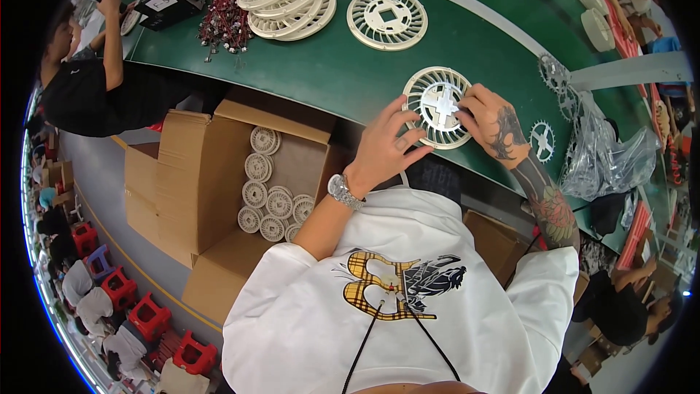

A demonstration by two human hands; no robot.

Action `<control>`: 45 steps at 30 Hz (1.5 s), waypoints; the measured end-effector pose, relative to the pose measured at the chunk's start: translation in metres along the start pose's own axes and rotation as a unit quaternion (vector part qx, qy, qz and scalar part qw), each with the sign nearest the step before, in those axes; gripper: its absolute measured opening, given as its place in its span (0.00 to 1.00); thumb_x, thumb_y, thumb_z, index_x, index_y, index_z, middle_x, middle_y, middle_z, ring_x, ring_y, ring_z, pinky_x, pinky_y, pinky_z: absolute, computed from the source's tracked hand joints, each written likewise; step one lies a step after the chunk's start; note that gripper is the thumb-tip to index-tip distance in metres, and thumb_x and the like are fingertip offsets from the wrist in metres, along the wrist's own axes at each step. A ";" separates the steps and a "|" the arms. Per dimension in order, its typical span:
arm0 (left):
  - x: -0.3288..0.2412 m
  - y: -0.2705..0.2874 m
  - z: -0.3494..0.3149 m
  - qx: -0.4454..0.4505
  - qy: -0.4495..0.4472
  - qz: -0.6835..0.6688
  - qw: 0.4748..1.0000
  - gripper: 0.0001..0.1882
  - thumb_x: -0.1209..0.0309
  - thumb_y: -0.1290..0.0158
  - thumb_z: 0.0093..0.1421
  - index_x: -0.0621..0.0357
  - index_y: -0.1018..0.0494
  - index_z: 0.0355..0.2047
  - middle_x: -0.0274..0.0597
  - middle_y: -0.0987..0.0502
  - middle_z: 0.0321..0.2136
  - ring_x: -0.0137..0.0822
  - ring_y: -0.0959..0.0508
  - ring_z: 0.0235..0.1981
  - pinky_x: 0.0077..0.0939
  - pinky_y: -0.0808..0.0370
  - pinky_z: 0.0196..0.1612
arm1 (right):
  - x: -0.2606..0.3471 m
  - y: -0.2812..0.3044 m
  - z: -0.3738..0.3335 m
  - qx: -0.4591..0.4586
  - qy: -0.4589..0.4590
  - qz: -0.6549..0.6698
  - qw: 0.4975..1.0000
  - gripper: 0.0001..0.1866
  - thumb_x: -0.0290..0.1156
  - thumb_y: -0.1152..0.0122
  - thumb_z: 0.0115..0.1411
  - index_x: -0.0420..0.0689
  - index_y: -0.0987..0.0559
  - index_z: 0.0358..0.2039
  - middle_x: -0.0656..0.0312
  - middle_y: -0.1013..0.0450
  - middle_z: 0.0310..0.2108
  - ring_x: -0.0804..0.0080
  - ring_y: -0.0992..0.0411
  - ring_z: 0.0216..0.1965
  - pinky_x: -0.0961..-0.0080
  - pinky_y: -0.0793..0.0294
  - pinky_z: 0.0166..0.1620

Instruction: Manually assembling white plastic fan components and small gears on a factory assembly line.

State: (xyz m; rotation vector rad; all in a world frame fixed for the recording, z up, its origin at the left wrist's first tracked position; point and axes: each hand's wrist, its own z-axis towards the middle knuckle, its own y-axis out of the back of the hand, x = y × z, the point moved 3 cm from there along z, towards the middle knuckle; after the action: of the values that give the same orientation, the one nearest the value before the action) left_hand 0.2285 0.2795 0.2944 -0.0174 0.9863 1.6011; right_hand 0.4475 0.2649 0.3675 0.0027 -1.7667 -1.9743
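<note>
A round white slotted grille lies at the table's near edge in front of me. On its middle sits a shiny metal cross-shaped bracket. My left hand, with a watch at the wrist, has its fingers spread against the grille's left rim. From the right, my right hand reaches over the rim, thumb and fingertips pinched at the bracket's right arm; its exact contact is partly hidden. Another toothed metal bracket lies to the right of this hand.
Another grille lies farther back, left of which are stacked grilles and red-wired small parts. More brackets and clear plastic bags lie right. An open carton below left holds several round white parts. A co-worker is left.
</note>
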 end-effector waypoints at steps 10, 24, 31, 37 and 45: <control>-0.001 0.000 -0.003 0.007 0.015 0.004 1.000 0.19 0.63 0.25 0.45 0.47 0.22 0.34 0.35 0.22 0.45 0.52 0.23 0.58 0.37 0.17 0.45 | -0.012 -0.003 -0.003 0.025 -0.059 0.080 0.995 0.07 0.29 0.29 0.54 0.40 0.17 0.31 0.59 0.27 0.34 0.56 0.27 0.38 0.62 0.29 0.44; 0.011 0.020 0.019 0.018 0.038 -0.022 0.999 0.22 0.61 0.29 0.51 0.49 0.23 0.45 0.42 0.26 0.54 0.54 0.30 0.64 0.46 0.23 0.53 | -0.038 -0.027 0.023 0.057 -0.048 -0.144 0.987 0.39 0.40 0.42 0.65 0.41 0.41 0.73 0.44 0.48 0.74 0.43 0.50 0.74 0.53 0.47 0.73; 0.045 0.030 0.060 0.044 0.108 0.213 0.970 0.28 0.56 0.36 0.58 0.53 0.26 0.56 0.49 0.32 0.63 0.56 0.41 0.71 0.61 0.47 0.69 | -0.288 -0.035 0.095 -0.051 -0.135 -0.145 0.979 0.42 0.61 0.58 0.70 0.46 0.44 0.75 0.45 0.53 0.77 0.43 0.55 0.76 0.49 0.55 0.74; 0.047 0.015 0.048 0.111 0.088 0.131 0.981 0.29 0.58 0.34 0.56 0.52 0.24 0.56 0.48 0.31 0.60 0.57 0.37 0.67 0.59 0.47 0.69 | -0.336 -0.037 0.160 -0.087 -0.253 -0.157 0.951 0.45 0.67 0.59 0.67 0.49 0.44 0.75 0.47 0.53 0.77 0.43 0.55 0.76 0.49 0.58 0.75; 0.052 0.019 0.066 0.037 0.094 0.122 0.987 0.25 0.63 0.35 0.55 0.51 0.24 0.54 0.45 0.29 0.54 0.53 0.33 0.61 0.55 0.39 0.65 | -0.301 -0.004 0.111 -0.267 -0.205 0.029 0.941 0.34 0.54 0.49 0.69 0.49 0.33 0.69 0.49 0.44 0.73 0.46 0.48 0.74 0.57 0.48 0.73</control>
State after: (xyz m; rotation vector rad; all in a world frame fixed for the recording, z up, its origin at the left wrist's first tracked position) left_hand 0.2295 0.3617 0.3210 0.0036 1.2319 1.8090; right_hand 0.6763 0.4750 0.2873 -0.6750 -1.3636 -2.4746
